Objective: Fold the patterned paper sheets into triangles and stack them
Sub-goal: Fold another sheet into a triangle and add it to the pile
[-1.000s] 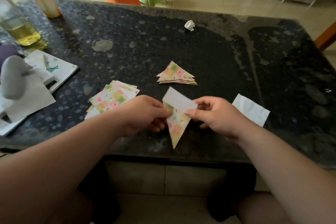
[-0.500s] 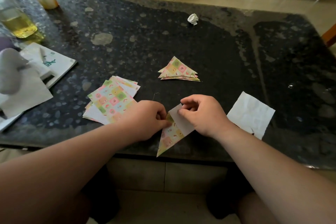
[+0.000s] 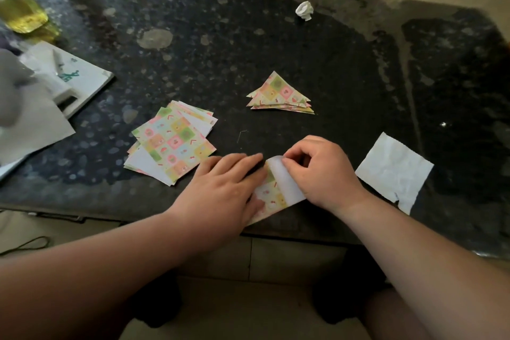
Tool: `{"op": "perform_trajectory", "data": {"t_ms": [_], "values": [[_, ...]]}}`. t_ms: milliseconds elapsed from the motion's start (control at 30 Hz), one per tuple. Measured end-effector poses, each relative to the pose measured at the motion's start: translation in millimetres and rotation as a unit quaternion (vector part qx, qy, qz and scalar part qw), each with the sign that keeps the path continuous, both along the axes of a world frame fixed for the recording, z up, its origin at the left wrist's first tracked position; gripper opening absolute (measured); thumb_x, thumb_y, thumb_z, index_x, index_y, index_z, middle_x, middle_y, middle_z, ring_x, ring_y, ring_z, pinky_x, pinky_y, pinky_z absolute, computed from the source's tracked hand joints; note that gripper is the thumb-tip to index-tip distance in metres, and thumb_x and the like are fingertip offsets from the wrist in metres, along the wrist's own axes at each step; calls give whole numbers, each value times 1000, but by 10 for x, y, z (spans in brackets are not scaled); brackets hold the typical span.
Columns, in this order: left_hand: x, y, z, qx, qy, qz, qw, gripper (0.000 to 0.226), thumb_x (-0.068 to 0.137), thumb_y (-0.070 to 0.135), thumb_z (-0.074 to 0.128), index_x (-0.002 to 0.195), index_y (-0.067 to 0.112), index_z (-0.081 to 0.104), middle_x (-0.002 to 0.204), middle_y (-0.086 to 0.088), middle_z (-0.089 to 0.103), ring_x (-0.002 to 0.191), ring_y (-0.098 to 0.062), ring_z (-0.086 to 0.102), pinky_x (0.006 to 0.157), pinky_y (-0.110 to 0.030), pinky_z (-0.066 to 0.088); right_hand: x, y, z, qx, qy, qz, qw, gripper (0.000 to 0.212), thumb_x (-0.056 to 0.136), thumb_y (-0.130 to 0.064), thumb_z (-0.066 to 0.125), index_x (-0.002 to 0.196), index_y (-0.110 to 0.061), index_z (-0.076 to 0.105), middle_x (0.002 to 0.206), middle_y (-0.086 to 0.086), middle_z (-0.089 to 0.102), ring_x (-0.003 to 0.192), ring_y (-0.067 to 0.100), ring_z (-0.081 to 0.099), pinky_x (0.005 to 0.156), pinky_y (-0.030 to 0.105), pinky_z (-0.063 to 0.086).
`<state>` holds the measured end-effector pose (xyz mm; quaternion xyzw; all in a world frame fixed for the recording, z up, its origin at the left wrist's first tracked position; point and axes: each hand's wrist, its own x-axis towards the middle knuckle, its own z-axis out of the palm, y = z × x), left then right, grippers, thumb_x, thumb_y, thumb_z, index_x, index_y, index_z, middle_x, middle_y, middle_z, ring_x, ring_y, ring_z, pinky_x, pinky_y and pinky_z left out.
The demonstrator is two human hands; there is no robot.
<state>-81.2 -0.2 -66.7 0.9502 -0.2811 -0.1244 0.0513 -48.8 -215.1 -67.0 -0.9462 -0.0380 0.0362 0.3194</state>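
Note:
A half-folded patterned sheet (image 3: 276, 190) lies on the dark stone table (image 3: 303, 63) near its front edge, white underside turned up on the right. My left hand (image 3: 220, 188) lies flat on the sheet's left part with straight fingers. My right hand (image 3: 320, 171) has curled fingers that pinch the white flap at its top. A loose pile of unfolded patterned sheets (image 3: 172, 143) sits to the left. A stack of folded triangles (image 3: 280, 96) lies farther back, in the middle.
A white paper square (image 3: 394, 171) lies right of my right hand. A crumpled white ball (image 3: 304, 10) sits at the back. White papers and a booklet (image 3: 69, 80) occupy the left edge, with a bottle of yellow liquid (image 3: 19, 8) behind them.
The sheet came down from the air onto the table. My left hand went from gripping it to lying flat on it. My right hand kept its hold on the flap.

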Motion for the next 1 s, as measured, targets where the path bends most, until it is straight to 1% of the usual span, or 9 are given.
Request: {"op": "perform_trajectory", "data": {"t_ms": [67, 100, 167, 267, 400, 467, 633, 833, 1000], "values": [[104, -1, 22, 14, 18, 11, 1000, 60, 103, 61, 24, 159, 42, 19, 170, 10, 6, 154, -16, 5, 124, -48, 10, -5, -9, -18, -2, -23, 15, 1000, 6, 92, -23, 73, 89, -20, 76, 87, -11, 62, 84, 7, 58, 72, 24, 49], [142, 1, 43, 26, 30, 20, 999, 61, 102, 63, 25, 159, 45, 12, 170, 10, -3, 155, -17, -3, 125, -51, 5, -10, -15, -17, -5, -32, 26, 999, 6, 93, -23, 72, 90, -20, 76, 88, -11, 62, 85, 7, 58, 72, 23, 49], [172, -15, 50, 39, 46, 24, 998, 62, 101, 64, 24, 158, 48, 5, 169, 9, -10, 155, -18, -10, 125, -55, 0, -27, -49, -18, -20, -47, 56, 997, 6, 93, -22, 71, 93, -21, 77, 90, -12, 61, 88, 6, 56, 73, 19, 46], [143, -13, 29, 39, 38, 19, 998, 63, 102, 63, 21, 159, 47, 0, 170, 6, -10, 156, -19, -9, 126, -48, 1, -58, -97, -33, -32, -73, 99, 992, 9, 93, -19, 70, 98, -19, 78, 92, -10, 60, 91, 7, 54, 73, 20, 45], [141, -14, 60, 30, 31, 15, 999, 63, 102, 62, 26, 159, 45, 7, 170, 6, -5, 156, -20, -4, 124, -40, 2, -103, -128, -77, -42, -84, 124, 988, 12, 94, -19, 69, 101, -18, 79, 95, -7, 60, 93, 10, 55, 74, 30, 51], [164, -16, 83, 31, 27, 9, 999, 63, 101, 63, 28, 158, 44, 10, 170, 6, -2, 156, -20, -2, 124, -41, 5, -101, -140, -92, -44, -90, 129, 987, 13, 94, -20, 70, 102, -18, 79, 95, -6, 61, 93, 12, 55, 73, 33, 52], [181, 12, 101, 47, 22, -4, 999, 64, 101, 65, 27, 159, 44, 11, 171, 6, -1, 156, -20, 2, 124, -42, 11, -96, -176, -105, -55, -106, 140, 983, 15, 95, -21, 70, 105, -19, 81, 95, -6, 62, 92, 11, 53, 67, 34, 53], [179, 12, 94, 49, 17, -5, 999, 64, 101, 65, 24, 160, 45, 8, 171, 6, -2, 156, -19, 3, 124, -43, 12, -114, -182, -87, -66, -121, 174, 975, 20, 97, -25, 67, 108, -17, 81, 100, -4, 66, 93, 13, 55, 65, 36, 55], [167, 17, 79, 55, 7, -7, 998, 64, 101, 65, 21, 160, 44, 6, 171, 5, -2, 156, -20, 4, 124, -44, 14, -109, -165, -93, -71, -119, 184, 973, 19, 97, -24, 67, 107, -17, 81, 100, -3, 66, 95, 14, 55, 66, 38, 55]]}}
